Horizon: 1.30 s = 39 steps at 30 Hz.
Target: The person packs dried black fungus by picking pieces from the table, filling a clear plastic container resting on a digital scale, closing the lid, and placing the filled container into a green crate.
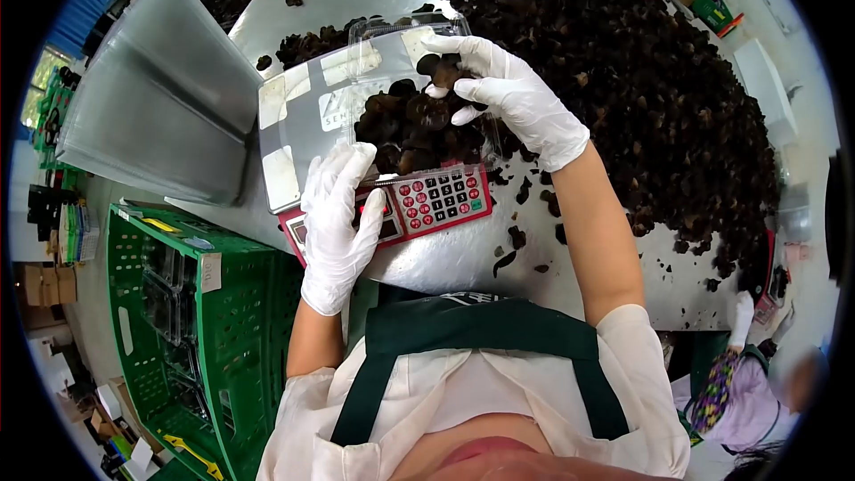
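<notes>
A clear plastic container (pixel 495 138) with dark brown wood ear mushrooms (pixel 414 125) in it rests on the metal pan of a red digital scale (pixel 481 202). My left hand (pixel 338 214), in a white glove, has the container's near left corner between thumb and fingers. Above the container's right side, my gloved right hand (pixel 517 93) is closed around a wood ear mushroom (pixel 443 71), with its fingers curved towards the pile. The container's clear lid (pixel 392 27) seems to stand up at the far side. Part of the scale's display is hidden behind my left hand.
A large heap of wood ear mushrooms (pixel 650 107) spreads over the metal table (pixel 427 267) to the right. Stacked clear plastic lids or trays (pixel 169 89) stand at left. Below them is a green crate (pixel 240 303) with containers. A co-worker's gloved hand (pixel 742 316) shows at right.
</notes>
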Available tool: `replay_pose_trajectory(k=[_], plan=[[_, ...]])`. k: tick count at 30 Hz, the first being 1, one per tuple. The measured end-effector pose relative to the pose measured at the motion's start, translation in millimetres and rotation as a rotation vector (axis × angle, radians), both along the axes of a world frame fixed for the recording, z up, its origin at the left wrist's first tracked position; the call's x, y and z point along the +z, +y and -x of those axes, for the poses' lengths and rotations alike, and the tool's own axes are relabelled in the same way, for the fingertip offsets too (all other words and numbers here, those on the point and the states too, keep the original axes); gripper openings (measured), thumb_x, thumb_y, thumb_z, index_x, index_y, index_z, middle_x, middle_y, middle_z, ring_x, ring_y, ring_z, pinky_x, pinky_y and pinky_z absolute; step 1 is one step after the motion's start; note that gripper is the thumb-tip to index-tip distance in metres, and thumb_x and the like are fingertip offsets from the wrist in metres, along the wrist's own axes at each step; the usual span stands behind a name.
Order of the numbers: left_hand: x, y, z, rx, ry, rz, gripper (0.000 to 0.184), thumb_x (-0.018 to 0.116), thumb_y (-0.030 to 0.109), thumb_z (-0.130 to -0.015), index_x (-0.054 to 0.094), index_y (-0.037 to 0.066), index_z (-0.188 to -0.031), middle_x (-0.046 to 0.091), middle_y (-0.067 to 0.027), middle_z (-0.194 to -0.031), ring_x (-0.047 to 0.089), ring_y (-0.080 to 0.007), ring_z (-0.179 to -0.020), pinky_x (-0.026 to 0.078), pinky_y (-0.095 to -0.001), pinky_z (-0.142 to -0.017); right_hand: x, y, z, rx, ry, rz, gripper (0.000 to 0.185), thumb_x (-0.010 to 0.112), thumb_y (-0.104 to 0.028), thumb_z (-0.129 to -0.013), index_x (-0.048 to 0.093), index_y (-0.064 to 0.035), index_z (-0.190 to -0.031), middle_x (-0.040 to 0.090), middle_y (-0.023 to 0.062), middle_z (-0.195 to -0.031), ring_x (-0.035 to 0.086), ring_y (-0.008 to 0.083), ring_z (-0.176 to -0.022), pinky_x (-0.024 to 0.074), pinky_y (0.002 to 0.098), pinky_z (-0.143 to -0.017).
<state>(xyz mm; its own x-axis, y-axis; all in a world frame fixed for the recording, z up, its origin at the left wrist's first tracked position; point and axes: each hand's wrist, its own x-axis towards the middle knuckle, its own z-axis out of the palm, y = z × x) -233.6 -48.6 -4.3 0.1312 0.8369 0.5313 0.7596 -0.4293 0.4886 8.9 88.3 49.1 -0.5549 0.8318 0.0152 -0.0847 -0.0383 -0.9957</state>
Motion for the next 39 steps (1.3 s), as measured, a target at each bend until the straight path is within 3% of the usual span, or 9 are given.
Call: replay_pose_trajectory(k=[9,12,16,20,26,32,34,36,39], plan=[[-0.1,-1.7,1.4,0.012,0.068,-0.02,0.056,0.069,-0.006,-0.084,0.059,0.004,-0.139,0.061,-0.0184,-0.136,0.058,-0.0372,-0.129,0.042,-0.046,-0.114,6.9,-8.7,4.8,-0.019,-0.112,-0.064,0.057,0.051,0.0,-0.097,0.051,-0.0132,-0.152,0.061,0.0049,-0.142,0.066,0.0159,-0.117,0.0588,0.029,-0.084],[-4.2,-2.9,2.3,0.013,-0.042,0.006,0.057,0.068,-0.007,-0.086,0.058,0.004,-0.141,0.059,-0.0192,-0.14,0.058,-0.0355,-0.13,0.046,-0.0434,-0.111,-1.8,-9.8,12.4,-0.053,-0.123,-0.344,0.058,0.055,-0.003,-0.098,0.051,-0.0201,-0.153,0.069,0.0057,-0.129,0.07,0.0177,-0.108,0.0573,0.0304,-0.084],[-2.2,-5.6,5.8,0.06,-0.144,-0.016,0.056,0.067,-0.007,-0.088,0.059,0.004,-0.142,0.056,-0.0198,-0.145,0.058,-0.0333,-0.13,0.048,-0.0403,-0.109,-5.3,-13.3,20.9,-0.041,-0.54,-0.507,0.05,0.065,-0.002,-0.096,0.063,-0.0171,-0.143,0.075,0.0079,-0.12,0.069,0.0148,-0.104,0.0536,0.0311,-0.096],[0.4,-5.7,11.2,0.088,-0.105,-0.055,0.055,0.067,-0.006,-0.088,0.061,0.006,-0.141,0.053,-0.0192,-0.147,0.056,-0.0322,-0.131,0.047,-0.0393,-0.11,-16.9,-12.0,18.5,-0.096,-0.504,-0.593,0.042,0.064,-0.004,-0.098,0.065,-0.0112,-0.139,0.074,0.0093,-0.124,0.07,0.019,-0.105,0.0542,0.0327,-0.097],[11.3,-5.1,18.4,0.113,-0.163,-0.112,0.057,0.067,-0.01,-0.085,0.063,0.006,-0.139,0.054,-0.0187,-0.144,0.058,-0.0306,-0.126,0.048,-0.0363,-0.108,-10.2,-22.1,10.7,-0.185,-0.512,-0.872,0.035,0.06,-0.014,-0.101,0.066,-0.0191,-0.135,0.073,0.0118,-0.116,0.07,0.0329,-0.104,0.0573,0.041,-0.088],[11.6,-18.6,41.7,0.265,-0.172,-0.176,0.058,0.067,-0.01,-0.086,0.061,0.008,-0.141,0.054,-0.0183,-0.145,0.056,-0.0322,-0.131,0.046,-0.0406,-0.111,-6.7,-19.0,6.4,-0.232,-0.442,-0.937,0.033,0.063,-0.008,-0.099,0.067,-0.0148,-0.131,0.074,0.0116,-0.11,0.069,0.0321,-0.099,0.0563,0.0389,-0.089],[20.3,-25.1,49.6,0.312,-0.042,-0.199,0.053,0.068,-0.007,-0.088,0.062,0.007,-0.139,0.055,-0.0178,-0.144,0.055,-0.032,-0.132,0.046,-0.0402,-0.112,-3.0,-19.7,7.3,-0.248,-0.368,-0.795,0.029,0.067,-0.01,-0.099,0.07,-0.0128,-0.128,0.073,0.0091,-0.113,0.072,0.0234,-0.097,0.0571,0.0327,-0.087],[25.5,-31.2,52.3,0.349,-0.079,-0.184,0.05,0.067,-0.007,-0.091,0.063,0.007,-0.14,0.057,-0.015,-0.144,0.05,-0.0288,-0.138,0.036,-0.0408,-0.119,-7.2,-16.9,6.3,-0.234,-0.333,-0.797,0.031,0.07,-0.012,-0.098,0.07,-0.0135,-0.128,0.073,0.0084,-0.11,0.071,0.0215,-0.092,0.0575,0.0317,-0.084],[27.9,-37.7,61.0,0.397,-0.112,-0.212,0.052,0.069,-0.005,-0.091,0.063,0.008,-0.14,0.055,-0.0141,-0.146,0.052,-0.0276,-0.136,0.041,-0.0394,-0.116,-1.9,-23.2,8.0,-0.222,-0.553,-0.934,0.033,0.073,-0.015,-0.095,0.07,-0.0169,-0.128,0.071,0.0079,-0.107,0.068,0.0224,-0.094,0.0562,0.0333,-0.085]])
